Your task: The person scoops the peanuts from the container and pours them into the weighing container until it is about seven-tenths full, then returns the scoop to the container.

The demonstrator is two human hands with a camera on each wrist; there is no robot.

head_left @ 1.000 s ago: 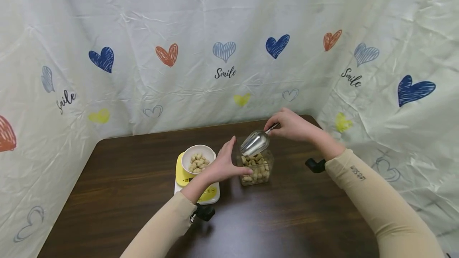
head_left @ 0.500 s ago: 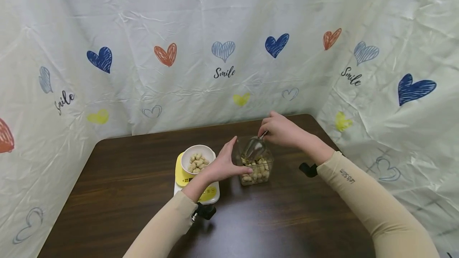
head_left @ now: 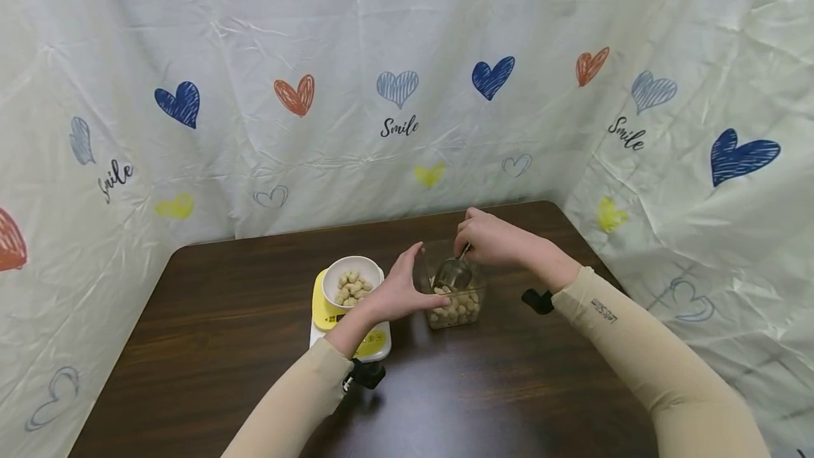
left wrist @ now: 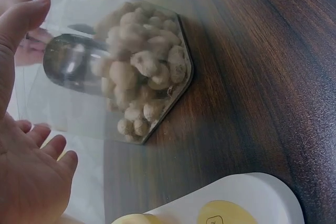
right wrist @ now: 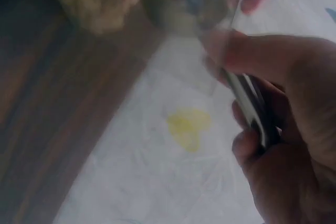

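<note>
A clear plastic container (head_left: 475, 313) of unshelled peanuts (left wrist: 142, 66) stands on the table. My left hand (head_left: 402, 294) spans its left side, gripping it with the thumb at the near rim and the fingers toward the far side. In my right hand (head_left: 491, 237) is the handle of a metal scoop (head_left: 453, 274), held in curled fingers. The scoop tilts down inside the container, its mouth among the peanuts; the left wrist view shows its bowl (left wrist: 73, 61) through the clear wall. Motion blurs the right wrist view, where the right hand (right wrist: 283, 98) wraps the handle.
Left of the container, a white bowl (head_left: 327, 285) with several peanuts sits on a yellow and white kitchen scale (head_left: 323, 313). My left forearm passes over part of the scale. A white curtain (head_left: 331, 182) printed with hearts hangs behind the dark wooden table (head_left: 242, 345).
My right hand has moved down and left, lowering the scoop from above the container into the peanuts. My left hand and the bowl on the scale have stayed in place.
</note>
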